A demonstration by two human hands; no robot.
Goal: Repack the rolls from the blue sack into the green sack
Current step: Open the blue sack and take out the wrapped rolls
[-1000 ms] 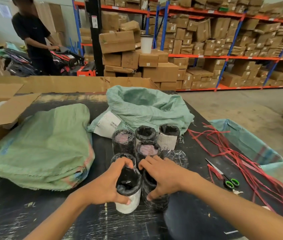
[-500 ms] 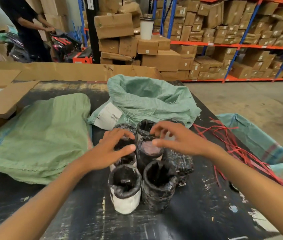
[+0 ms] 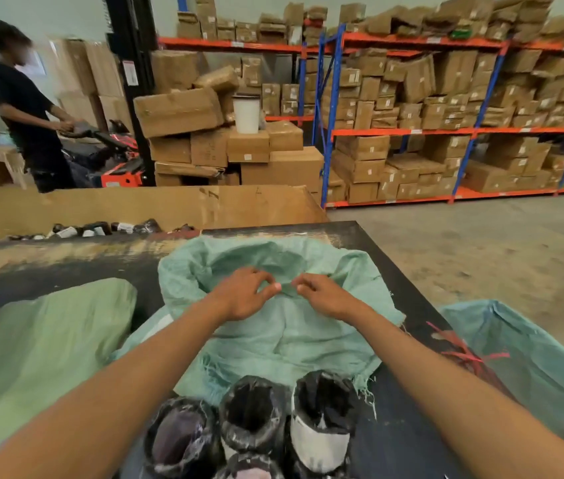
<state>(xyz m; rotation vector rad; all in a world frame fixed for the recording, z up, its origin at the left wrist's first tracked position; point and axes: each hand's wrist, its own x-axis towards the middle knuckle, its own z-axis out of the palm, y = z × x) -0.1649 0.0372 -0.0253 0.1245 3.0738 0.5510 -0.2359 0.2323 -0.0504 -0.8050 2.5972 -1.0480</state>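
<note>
Warehouse racking behind, black bench [image 3: 394, 440] in front. Left hand [image 3: 244, 295] and right hand [image 3: 325, 297] pinch near rim of green sack [image 3: 284, 340], fingers closed on cloth. 3 wrapped rolls [image 3: 253, 414] upright just before it. Best: spread mouth wide, keep rim taut.

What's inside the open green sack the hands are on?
The green sack gapes at its mouth, but only its own woven lining shows. Both hands, left and right, pinch the near rim; the bottom is hidden by folds.

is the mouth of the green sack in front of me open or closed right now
Open. The green sack has its rim rolled back into a gaping ring, with the left hand and right hand at the near edge.
</note>
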